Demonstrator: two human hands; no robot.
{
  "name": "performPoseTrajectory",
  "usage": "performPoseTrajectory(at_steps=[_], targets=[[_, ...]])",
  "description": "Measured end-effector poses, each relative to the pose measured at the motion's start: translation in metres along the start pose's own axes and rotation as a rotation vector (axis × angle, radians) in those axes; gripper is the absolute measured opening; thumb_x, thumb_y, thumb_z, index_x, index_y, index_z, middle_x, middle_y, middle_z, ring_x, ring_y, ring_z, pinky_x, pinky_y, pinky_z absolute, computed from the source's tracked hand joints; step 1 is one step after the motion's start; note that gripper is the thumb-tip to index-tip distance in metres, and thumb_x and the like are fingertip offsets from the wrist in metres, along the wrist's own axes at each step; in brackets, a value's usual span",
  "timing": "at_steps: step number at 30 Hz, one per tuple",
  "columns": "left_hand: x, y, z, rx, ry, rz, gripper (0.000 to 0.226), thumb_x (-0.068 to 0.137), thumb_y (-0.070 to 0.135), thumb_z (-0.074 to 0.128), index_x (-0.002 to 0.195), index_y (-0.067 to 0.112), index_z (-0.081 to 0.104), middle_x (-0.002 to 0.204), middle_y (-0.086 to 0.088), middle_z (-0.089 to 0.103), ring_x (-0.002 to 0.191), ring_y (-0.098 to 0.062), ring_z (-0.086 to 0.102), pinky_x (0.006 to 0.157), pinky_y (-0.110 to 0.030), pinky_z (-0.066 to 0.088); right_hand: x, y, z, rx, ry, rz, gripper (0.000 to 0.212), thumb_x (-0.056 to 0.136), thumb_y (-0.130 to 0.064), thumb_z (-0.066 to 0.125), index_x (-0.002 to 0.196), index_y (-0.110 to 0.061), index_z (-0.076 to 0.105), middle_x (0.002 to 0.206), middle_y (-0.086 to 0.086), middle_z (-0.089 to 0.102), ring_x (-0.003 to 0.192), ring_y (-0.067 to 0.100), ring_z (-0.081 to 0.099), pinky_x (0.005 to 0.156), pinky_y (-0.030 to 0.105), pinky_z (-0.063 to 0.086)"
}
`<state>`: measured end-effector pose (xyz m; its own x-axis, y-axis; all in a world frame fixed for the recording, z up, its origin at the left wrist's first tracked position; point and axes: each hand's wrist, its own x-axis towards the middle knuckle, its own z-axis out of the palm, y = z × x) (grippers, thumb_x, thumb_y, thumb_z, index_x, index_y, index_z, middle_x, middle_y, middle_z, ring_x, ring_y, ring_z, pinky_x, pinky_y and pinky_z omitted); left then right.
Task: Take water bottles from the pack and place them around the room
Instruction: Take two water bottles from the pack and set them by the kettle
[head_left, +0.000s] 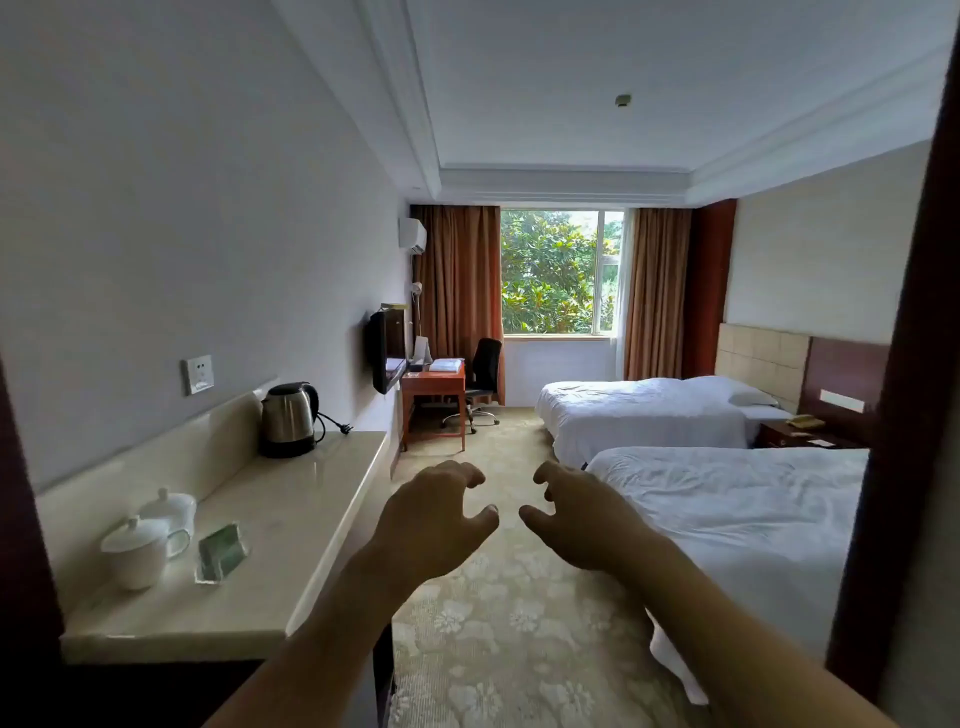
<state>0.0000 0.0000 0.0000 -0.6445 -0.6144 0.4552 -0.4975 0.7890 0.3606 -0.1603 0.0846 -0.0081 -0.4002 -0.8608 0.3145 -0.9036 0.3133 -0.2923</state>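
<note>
No water bottle and no pack shows anywhere in the head view. Both arms reach forward over the patterned carpet in the aisle of a hotel room. My left hand hangs in the air with loosely curled fingers and holds nothing. My right hand mirrors it a short gap to the right, fingers loosely curled too, nothing in it. The two hands do not touch each other or any object.
A cream counter runs along the left wall with a steel kettle, two lidded white cups and a small acrylic stand. Two white beds fill the right. A wooden desk and office chair stand by the window.
</note>
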Motion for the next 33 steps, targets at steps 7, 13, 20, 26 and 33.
performPoseTrajectory(at_steps=[7, 13, 20, 26, 33], targets=[[0.120, -0.026, 0.080, 0.034, -0.008, 0.020, 0.049, 0.088, 0.044, 0.061, 0.132, 0.023, 0.056, 0.136, 0.007, 0.060, 0.121, -0.012, 0.057, 0.099, -0.025, 0.045, 0.125, 0.078, 0.048, 0.045, -0.020, -0.007, 0.053, 0.090, -0.049, 0.060, 0.133, -0.019, 0.048, 0.126, 0.004, 0.065, 0.105, 0.019, 0.064, 0.090, 0.035, 0.055], [0.276, -0.054, 0.150, 0.065, -0.008, 0.018, 0.050, 0.086, 0.047, 0.063, 0.131, 0.026, 0.057, 0.135, 0.009, 0.061, 0.121, -0.009, 0.057, 0.100, -0.025, 0.047, 0.272, 0.161, 0.071, 0.071, -0.009, -0.026, 0.054, 0.091, -0.048, 0.060, 0.134, -0.017, 0.048, 0.128, 0.005, 0.063, 0.110, 0.020, 0.062, 0.092, 0.036, 0.054], [0.438, -0.080, 0.199, 0.041, 0.005, -0.006, 0.051, 0.084, 0.046, 0.067, 0.130, 0.025, 0.058, 0.133, 0.008, 0.062, 0.118, -0.011, 0.060, 0.097, -0.027, 0.050, 0.433, 0.213, 0.070, 0.088, -0.012, -0.043, 0.054, 0.092, -0.047, 0.059, 0.135, -0.017, 0.048, 0.129, 0.005, 0.063, 0.111, 0.020, 0.062, 0.092, 0.035, 0.054], [0.560, -0.134, 0.254, 0.050, -0.021, -0.004, 0.052, 0.084, 0.048, 0.065, 0.131, 0.025, 0.058, 0.133, 0.009, 0.062, 0.118, -0.011, 0.060, 0.098, -0.028, 0.051, 0.560, 0.251, 0.106, 0.074, -0.017, -0.038, 0.052, 0.092, -0.048, 0.059, 0.134, -0.019, 0.049, 0.127, 0.003, 0.064, 0.107, 0.018, 0.062, 0.091, 0.036, 0.055], [0.723, -0.238, 0.320, 0.004, -0.018, 0.010, 0.052, 0.085, 0.045, 0.063, 0.133, 0.024, 0.057, 0.134, 0.007, 0.061, 0.118, -0.012, 0.058, 0.100, -0.032, 0.050, 0.742, 0.289, 0.167, 0.031, 0.017, -0.019, 0.054, 0.090, -0.050, 0.059, 0.133, -0.020, 0.049, 0.129, 0.004, 0.064, 0.111, 0.022, 0.062, 0.095, 0.042, 0.053]])
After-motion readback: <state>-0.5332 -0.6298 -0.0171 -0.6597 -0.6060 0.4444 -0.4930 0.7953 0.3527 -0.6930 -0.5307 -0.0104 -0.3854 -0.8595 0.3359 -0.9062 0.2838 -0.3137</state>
